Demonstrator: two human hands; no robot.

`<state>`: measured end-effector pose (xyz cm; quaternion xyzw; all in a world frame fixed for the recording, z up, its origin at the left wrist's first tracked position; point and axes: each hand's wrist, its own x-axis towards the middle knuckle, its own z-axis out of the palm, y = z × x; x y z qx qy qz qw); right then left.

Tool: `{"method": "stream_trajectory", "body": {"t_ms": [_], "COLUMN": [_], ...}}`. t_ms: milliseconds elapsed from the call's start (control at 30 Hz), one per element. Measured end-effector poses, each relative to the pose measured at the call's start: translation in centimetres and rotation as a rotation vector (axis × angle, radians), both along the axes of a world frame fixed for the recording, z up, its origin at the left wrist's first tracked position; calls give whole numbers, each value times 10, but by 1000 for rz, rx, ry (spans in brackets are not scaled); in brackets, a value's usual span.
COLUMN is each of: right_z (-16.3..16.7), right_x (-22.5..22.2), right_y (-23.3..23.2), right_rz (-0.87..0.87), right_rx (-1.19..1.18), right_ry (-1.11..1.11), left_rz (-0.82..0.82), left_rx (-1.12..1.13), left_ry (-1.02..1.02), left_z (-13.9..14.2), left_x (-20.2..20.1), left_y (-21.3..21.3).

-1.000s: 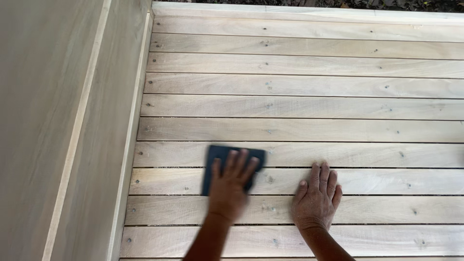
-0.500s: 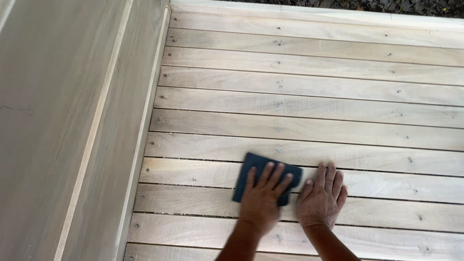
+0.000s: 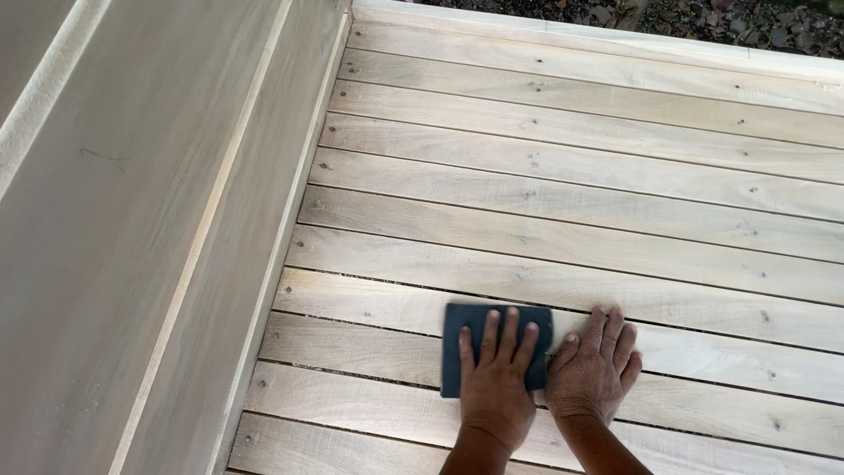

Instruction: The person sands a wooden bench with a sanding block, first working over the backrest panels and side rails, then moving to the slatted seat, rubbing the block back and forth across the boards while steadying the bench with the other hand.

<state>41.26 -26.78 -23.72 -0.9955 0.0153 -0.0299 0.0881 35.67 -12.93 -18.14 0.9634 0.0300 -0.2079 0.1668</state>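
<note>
Over on the left there's a tall pale wooden wall [image 3: 132,237] made of smooth boards, running from near to far and meeting the deck along a narrow trim strip [image 3: 281,237]. Everything to the right of that is the wooden deck [image 3: 571,176], pale grey-tan planks laid left to right with thin dark gaps between them and little screw heads dotted along each board.

Down at the near edge, roughly in the middle, sits a dark blue sanding pad [image 3: 466,339], a flat squarish sheet lying across two planks and the gap between them. The left hand [image 3: 497,387] is pressed flat on top of it, fingers [image 3: 508,330] spread a bit and stretched toward the far side, so it's pushing down on the pad rather than gripping it. The pad's left part and far edge stick out from under the hand.

Just beside it on the right, the right hand [image 3: 591,374] lies palm down on the bare planks, fingers loosely fanned, holding nothing, its thumb just at the pad's right edge.

Past the far edge of the deck there's a strip of dark ground with dry leaves [image 3: 686,19].
</note>
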Motion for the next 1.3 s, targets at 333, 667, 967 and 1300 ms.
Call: {"method": "stream_trajectory", "body": {"t_ms": [333, 667, 967, 1300], "right_z": [-4, 5, 5, 3], "right_x": [5, 7, 8, 9], "right_y": [2, 5, 4, 0], "right_rz": [-5, 32, 19, 23], "right_rx": [-3, 13, -9, 35], "right_ry": [40, -16, 21, 7], "left_rz": [547, -5, 616, 6], "left_rx": [479, -140, 375, -66], "left_ry": [-164, -225, -32, -150], "left_z": [-28, -18, -24, -11], "left_x": [-25, -41, -47, -44], "left_y": [139, 12, 138, 33]}}
